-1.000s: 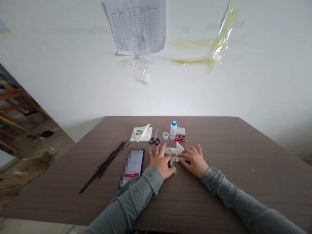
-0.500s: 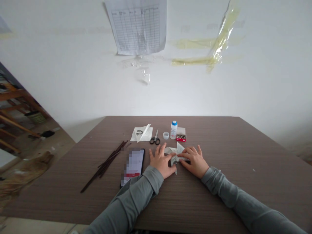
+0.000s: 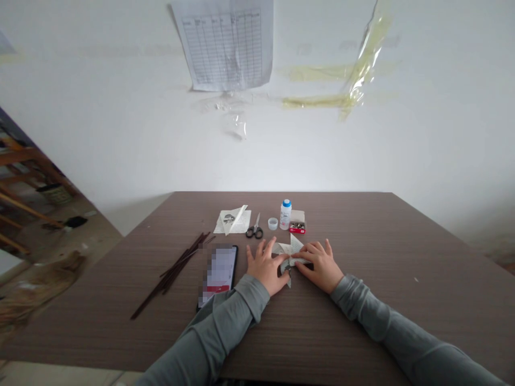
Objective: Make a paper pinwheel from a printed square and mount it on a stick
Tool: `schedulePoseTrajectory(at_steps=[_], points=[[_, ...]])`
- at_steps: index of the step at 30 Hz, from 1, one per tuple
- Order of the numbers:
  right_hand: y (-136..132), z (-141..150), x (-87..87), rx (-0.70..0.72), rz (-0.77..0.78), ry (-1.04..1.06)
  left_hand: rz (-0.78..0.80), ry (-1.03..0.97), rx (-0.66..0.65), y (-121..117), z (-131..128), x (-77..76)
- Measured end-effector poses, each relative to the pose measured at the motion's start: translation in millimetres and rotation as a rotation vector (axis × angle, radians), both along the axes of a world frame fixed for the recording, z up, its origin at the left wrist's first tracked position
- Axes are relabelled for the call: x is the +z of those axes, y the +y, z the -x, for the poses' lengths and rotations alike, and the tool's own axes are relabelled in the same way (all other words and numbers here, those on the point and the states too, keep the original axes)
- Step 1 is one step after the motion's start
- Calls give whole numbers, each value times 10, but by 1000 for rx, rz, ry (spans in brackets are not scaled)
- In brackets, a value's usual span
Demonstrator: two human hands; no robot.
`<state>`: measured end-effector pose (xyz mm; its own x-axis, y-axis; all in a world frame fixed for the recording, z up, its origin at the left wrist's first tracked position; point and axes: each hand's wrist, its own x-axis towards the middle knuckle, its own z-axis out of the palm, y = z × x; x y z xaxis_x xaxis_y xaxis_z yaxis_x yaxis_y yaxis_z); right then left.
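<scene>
A folded piece of printed paper (image 3: 288, 251) lies on the brown table (image 3: 362, 321) between my two hands. My left hand (image 3: 265, 268) rests on its left part, fingers stretched out and pressing down. My right hand (image 3: 319, 264) covers its right part, fingers spread flat on the paper. Pointed flaps of the paper stick out beyond my fingers toward the wall. Both grey sleeves reach in from the near edge.
A phone (image 3: 219, 273) lies left of my left hand, with a bundle of thin dark sticks (image 3: 173, 273) farther left. Behind the paper are scissors (image 3: 254, 228), a small cap (image 3: 273, 223), a white bottle (image 3: 285, 214), a small red box (image 3: 297, 225) and another printed sheet (image 3: 233, 221).
</scene>
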<state>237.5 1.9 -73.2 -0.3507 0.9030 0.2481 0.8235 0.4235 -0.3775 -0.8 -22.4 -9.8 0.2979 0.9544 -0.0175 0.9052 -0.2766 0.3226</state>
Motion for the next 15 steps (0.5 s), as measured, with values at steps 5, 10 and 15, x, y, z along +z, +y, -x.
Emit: schedulePoseTrajectory(at_steps=[5, 10, 15], points=[[8, 27, -53, -34, -49, -10, 3, -1, -5, 0, -6, -8], [12, 30, -106, -35, -82, 0, -24, -14, 27, -4, -4, -63], [20, 14, -137, -39, -121, 13, -34, -30, 17, -4, -10, -71]])
